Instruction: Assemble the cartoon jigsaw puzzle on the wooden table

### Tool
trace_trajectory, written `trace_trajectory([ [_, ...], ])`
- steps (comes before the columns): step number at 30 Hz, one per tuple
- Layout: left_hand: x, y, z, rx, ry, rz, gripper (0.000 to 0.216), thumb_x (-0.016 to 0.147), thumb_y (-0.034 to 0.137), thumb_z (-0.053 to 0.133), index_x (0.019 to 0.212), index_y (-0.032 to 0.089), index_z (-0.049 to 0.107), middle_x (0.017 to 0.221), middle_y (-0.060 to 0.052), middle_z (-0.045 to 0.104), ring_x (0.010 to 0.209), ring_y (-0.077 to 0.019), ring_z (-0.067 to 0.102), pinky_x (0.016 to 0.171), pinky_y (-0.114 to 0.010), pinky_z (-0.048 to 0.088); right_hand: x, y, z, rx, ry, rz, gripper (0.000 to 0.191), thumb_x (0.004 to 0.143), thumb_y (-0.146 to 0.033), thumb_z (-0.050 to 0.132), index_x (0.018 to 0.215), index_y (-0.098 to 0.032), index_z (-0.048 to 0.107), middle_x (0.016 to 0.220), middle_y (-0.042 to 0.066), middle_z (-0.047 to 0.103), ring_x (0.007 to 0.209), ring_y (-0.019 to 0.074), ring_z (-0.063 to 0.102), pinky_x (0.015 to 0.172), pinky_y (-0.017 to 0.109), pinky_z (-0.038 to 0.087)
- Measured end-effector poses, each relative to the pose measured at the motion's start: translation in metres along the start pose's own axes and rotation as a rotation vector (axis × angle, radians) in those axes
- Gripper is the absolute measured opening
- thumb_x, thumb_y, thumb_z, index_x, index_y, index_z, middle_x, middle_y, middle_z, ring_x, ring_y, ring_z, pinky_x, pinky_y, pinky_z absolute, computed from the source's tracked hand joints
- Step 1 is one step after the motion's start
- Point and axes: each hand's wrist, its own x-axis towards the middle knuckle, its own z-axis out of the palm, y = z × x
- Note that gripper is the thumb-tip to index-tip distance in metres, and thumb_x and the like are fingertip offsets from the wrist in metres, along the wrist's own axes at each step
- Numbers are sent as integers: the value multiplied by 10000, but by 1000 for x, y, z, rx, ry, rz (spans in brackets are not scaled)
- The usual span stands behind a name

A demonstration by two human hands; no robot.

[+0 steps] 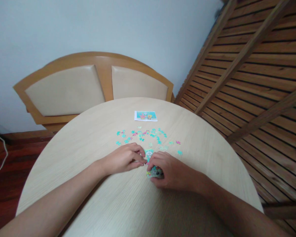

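**Forearms in, both hands on a small puzzle patch**

Forearms come in from the near edge of the table [88,131], which is round, pale wood-grain laminate, smooth and matte. Left hand [123,159] is half curled, fingertips touching the left side of the joined puzzle patch [149,153]. Can't tell if a piece is pinched under them. Right hand [171,171] is curled over the patch's lower part, thumb and fingers clasping it. The patch sits near the table's middle, a bit toward the near edge, between the two hands.

Judgement: the patch should lie flat on the laminate, with one hand steadying it while the other slides a tab in sideways and presses lightly. Thin card probably bends or pops apart if lifted.

Loose pieces [140,133] are tiny flat card with knobbly outlines, mostly teal with some pink, scattered just beyond the hands. A picture card [145,115], rectangular and glossy-looking, lies nearer the far edge.

Behind the table are a curved wooden backrest [64,89] with cream padded panels and slatted timber [261,65].
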Motion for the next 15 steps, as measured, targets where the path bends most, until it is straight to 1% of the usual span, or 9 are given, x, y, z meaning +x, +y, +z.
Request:
trace_trajectory([
  [15, 0, 0, 0, -11, 11, 2, 171, 993, 267, 615, 1031, 227, 777, 1078, -84, 684, 1000, -212, 639, 908, -340, 504, 1, -2, -1, -40, 0, 23, 158, 775, -171, 737, 912, -184, 659, 929, 25, 685, 919, 203, 607, 870, 346, 414],
])
